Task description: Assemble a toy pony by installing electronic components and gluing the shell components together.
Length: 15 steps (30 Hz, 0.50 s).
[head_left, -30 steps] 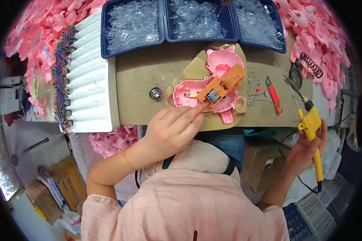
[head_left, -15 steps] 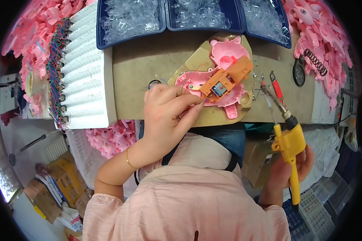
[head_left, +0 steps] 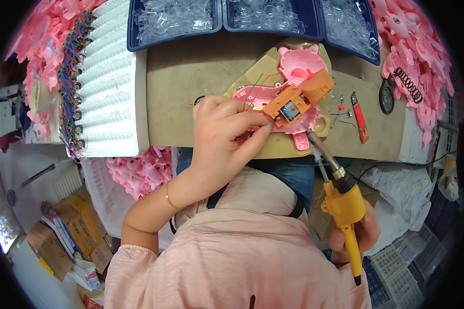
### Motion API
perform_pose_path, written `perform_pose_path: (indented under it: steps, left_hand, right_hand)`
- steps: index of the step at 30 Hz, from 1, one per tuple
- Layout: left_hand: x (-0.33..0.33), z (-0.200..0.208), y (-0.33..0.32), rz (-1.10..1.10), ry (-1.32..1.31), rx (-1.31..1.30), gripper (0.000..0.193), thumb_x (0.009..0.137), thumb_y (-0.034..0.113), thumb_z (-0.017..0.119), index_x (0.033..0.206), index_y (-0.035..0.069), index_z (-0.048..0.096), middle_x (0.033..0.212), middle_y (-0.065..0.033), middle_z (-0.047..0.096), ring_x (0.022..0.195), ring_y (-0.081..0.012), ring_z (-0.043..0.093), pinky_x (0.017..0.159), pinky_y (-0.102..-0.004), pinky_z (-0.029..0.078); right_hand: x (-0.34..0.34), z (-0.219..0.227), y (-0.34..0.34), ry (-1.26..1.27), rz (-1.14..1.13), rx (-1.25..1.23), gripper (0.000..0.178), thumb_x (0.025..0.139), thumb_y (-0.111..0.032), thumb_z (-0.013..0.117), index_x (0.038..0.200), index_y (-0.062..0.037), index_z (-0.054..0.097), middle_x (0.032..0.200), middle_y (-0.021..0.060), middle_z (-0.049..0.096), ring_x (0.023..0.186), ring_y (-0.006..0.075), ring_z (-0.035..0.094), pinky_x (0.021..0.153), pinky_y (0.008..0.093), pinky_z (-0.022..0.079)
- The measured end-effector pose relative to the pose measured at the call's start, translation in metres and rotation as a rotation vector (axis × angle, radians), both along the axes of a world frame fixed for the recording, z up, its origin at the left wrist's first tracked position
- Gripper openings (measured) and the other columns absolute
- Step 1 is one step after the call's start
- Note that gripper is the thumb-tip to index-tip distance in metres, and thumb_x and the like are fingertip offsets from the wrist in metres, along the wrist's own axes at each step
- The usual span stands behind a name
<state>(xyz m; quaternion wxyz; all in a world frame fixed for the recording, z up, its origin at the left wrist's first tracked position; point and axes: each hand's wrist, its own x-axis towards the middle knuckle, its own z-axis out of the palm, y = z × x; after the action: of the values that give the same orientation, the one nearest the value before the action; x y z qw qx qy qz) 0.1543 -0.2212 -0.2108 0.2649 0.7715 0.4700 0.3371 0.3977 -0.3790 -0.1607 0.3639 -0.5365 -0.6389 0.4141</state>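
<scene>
My right hand (head_left: pixel 363 229) is closed round the handle of a yellow soldering gun (head_left: pixel 344 206). The metal tip points up and left, close to the lower right of a pink toy shell half (head_left: pixel 300 67). Across this open shell lies an orange plastic housing (head_left: pixel 294 105) with a small blue circuit part showing inside. My left hand (head_left: pixel 227 136) has thumb and forefinger pinched at the housing's left end, on what looks like a thin dark wire (head_left: pixel 276 120). A green wire (head_left: pixel 252 87) and an orange-red wire rise from the shell just above the fingers.
The shell rests in a tan holder (head_left: pixel 322 56). Blue bins (head_left: pixel 227 28) of clear plastic pieces stand behind. A red cutter (head_left: pixel 361 118) and a black coil cord (head_left: pixel 408 85) lie to the right. White foam tray (head_left: pixel 113 82) with wired parts is at left; pink shells pile up both sides.
The soldering gun has moved left, its tip now near the shell's lower edge. My left hand stays pinched at the housing. A green wire now stands up beside the orange-red one.
</scene>
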Motion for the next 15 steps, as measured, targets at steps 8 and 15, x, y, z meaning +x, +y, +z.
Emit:
perform_pose_path:
  steps: [8, 15]
  left_hand:
    - [0.003, -0.001, 0.000, 0.012, -0.071, -0.032, 0.006, 0.069, 0.015, 0.067, 0.073, 0.011, 0.066, 0.070, 0.0012, 0.055, 0.079, -0.0199, 0.047, 0.075, -0.0340, 0.031]
    - [0.003, -0.002, 0.000, 0.023, -0.093, -0.031, 0.005, 0.069, 0.015, 0.067, 0.072, 0.012, 0.065, 0.070, 0.0015, 0.055, 0.078, -0.0198, 0.047, 0.075, -0.0342, 0.031]
  right_hand:
    - [-0.006, -0.008, 0.016, -0.184, 0.212, 0.258, 0.060, 0.074, -0.020, 0.074, 0.120, -0.0123, 0.035, 0.108, 0.0307, 0.053, 0.072, 0.0288, 0.063, 0.053, 0.0313, 0.050]
    - [-0.009, -0.013, 0.025, -0.232, 0.236, 0.280, 0.054, 0.071, -0.016, 0.076, 0.111, -0.0092, 0.040, 0.108, 0.0301, 0.053, 0.075, 0.0305, 0.063, 0.054, 0.0321, 0.051]
